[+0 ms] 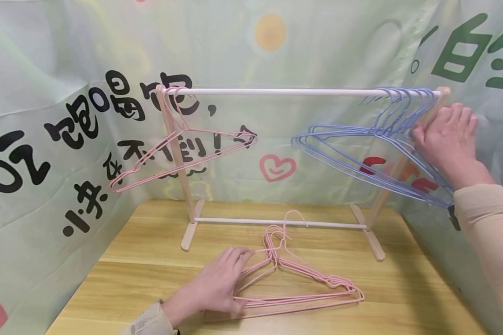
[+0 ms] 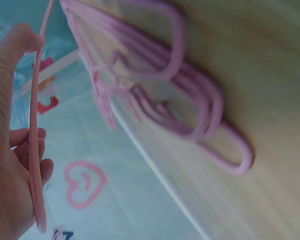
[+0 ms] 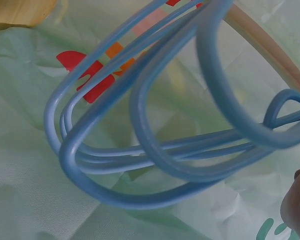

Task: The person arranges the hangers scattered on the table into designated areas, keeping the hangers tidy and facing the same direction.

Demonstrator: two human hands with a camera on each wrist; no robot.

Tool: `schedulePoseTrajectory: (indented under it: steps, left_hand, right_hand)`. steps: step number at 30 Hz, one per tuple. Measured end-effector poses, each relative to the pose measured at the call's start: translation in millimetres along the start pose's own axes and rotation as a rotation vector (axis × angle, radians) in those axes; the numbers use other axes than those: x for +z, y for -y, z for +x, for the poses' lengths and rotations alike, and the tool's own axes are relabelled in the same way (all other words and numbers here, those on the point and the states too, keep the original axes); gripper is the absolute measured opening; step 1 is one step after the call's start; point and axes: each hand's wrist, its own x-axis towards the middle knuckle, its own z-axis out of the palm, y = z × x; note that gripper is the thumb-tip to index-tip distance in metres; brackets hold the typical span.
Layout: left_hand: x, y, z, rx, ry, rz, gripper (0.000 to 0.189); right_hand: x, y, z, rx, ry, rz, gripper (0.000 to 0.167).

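Several pink hangers (image 1: 306, 270) lie stacked on the table, their hooks toward the rack. My left hand (image 1: 222, 281) is at their left end; in the left wrist view its thumb and curled fingers hold a pink wire (image 2: 34, 115). At the upper right, my right hand (image 1: 450, 139) is curled at the rack's right post (image 1: 396, 179), its thumb side overlapping the wood. Beside it, several blue hangers (image 1: 343, 130) hang bunched on the rail. Their rounded ends (image 3: 105, 195) fill the right wrist view, where only fingertips (image 3: 296, 207) show at the edge.
The white top rail (image 1: 276, 92) spans the rack, with pink hangers (image 1: 184, 163) hanging at its left end. A lower white bar (image 1: 239, 222) joins the wooden feet (image 1: 188, 236). Printed cloth (image 1: 230, 42) surrounds the wooden table (image 1: 121, 265) at the back and sides.
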Motion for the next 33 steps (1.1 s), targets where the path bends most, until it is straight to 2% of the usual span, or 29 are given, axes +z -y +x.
schedulePoseTrajectory:
  steps: [4,9,21,33]
  left_hand:
    - [-12.2,6.1,1.4,-0.028,-0.031,-0.004,0.119]
    - [-30.0,17.8,2.5,-0.032,-0.1,0.007,0.122]
    - [-72.5,45.7,1.4,-0.032,-0.325,0.16,0.119]
    - [-126.7,73.7,4.5,-0.038,-0.436,0.254,0.116]
  right_hand:
    - [0,0,0.2,0.0,0.0,-0.003,0.045]
    - [0,1,0.4,0.002,0.0,0.002,0.045]
    - [1,-1,0.0,0.0,-0.001,0.01,0.044]
    - [2,0,0.6,0.005,-0.003,0.013,0.045]
